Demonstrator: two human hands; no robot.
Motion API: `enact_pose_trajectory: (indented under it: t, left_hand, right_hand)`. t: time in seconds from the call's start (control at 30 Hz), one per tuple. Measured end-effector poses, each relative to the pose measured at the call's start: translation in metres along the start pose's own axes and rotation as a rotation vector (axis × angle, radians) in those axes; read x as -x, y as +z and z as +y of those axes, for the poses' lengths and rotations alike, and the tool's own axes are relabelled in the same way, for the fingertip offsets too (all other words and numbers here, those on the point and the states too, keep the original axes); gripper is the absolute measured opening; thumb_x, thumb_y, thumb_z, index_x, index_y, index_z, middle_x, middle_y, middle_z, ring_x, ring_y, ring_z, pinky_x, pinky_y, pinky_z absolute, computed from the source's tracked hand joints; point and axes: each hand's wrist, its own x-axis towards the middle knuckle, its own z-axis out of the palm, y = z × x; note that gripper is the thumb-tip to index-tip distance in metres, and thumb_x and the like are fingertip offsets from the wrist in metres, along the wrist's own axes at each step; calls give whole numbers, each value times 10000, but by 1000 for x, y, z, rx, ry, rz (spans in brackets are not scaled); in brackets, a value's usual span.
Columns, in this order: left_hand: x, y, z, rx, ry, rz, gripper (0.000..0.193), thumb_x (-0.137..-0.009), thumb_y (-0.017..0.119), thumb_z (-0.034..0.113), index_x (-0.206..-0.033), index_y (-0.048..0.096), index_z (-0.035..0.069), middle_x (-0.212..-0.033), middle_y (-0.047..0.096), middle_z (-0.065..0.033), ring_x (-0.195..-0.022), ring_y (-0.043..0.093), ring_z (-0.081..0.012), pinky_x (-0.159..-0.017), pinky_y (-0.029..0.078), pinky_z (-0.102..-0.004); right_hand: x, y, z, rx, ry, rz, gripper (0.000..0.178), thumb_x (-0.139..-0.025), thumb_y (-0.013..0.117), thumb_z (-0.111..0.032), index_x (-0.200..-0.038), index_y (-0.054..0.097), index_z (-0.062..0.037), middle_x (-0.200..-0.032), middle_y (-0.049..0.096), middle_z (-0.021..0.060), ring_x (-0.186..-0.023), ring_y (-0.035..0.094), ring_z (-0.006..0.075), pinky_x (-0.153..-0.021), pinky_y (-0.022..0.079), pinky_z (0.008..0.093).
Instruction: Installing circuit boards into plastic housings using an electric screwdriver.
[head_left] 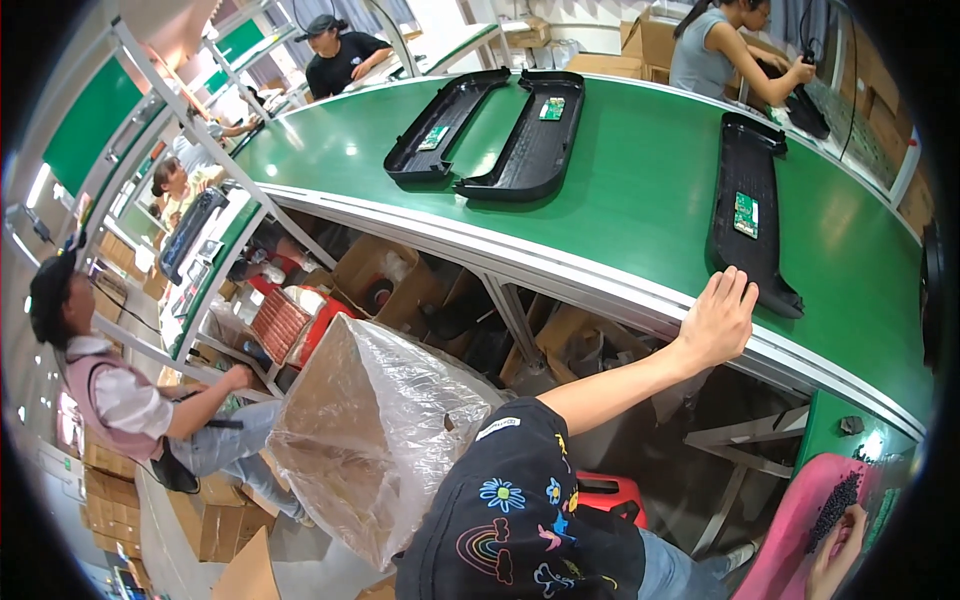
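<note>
We identified the green worktop (640,215) as the largest item; it ran across the view in a curve and was edged with a pale metal rail (420,225). Below it, on the near side, we noted a clear plastic liner (400,400) with a wide, open mouth.

Three elongated black plastic housings lay on the worktop, hollow side up. The left housing (402,165) and the middle housing (520,182) lay close together; the right housing (768,165) lay well apart from them, its near end beside the rail. We saw raised walls and small projecting tabs at its ends.

At the lower right, we located a pink tray (785,515) beside a dark green surface (825,425).

Our left hand (718,320) reached over the rail, partly open, with its fingers slightly bent and their tips against the near end of the right housing. The thumb was hidden. Our right hand (843,555) was at the pink tray, fingers bent beside the small parts; we could not tell whether it held any.

Each housing contained one green circuit board (746,214). The smallest items were the black small parts (832,512), heaped loosely in the tray.
</note>
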Motion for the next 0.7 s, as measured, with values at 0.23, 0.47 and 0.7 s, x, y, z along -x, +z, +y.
enact_pose_trajectory:
  t: [0.23,0.47,0.7]
  left_hand:
    - [-4,9,6,-16,14,8,452,-737,637,160,-1116,545,-69,-1090,513,-212,-1115,481,-360,-980,396,-427]
    - [-6,17,11,-27,17,5,441,-737,638,167,-1104,548,-62,-1078,513,-202,-1101,478,-346,-970,396,-420]
    - [2,16,10,-61,23,6,426,-735,645,169,-1088,553,-50,-1071,514,-191,-1092,477,-339,-961,395,-412]
  right_hand:
    - [-4,-4,7,-9,34,-1,267,-941,602,-75,-1199,600,-3,-912,627,97,-721,581,153,-610,468,253]
    - [-3,-10,18,58,21,1,272,-944,595,-72,-1206,603,1,-956,650,121,-733,595,172,-628,482,270]
    - [-1,-5,20,75,-22,11,268,-951,579,-70,-1209,605,-2,-988,660,137,-741,608,193,-639,491,283]
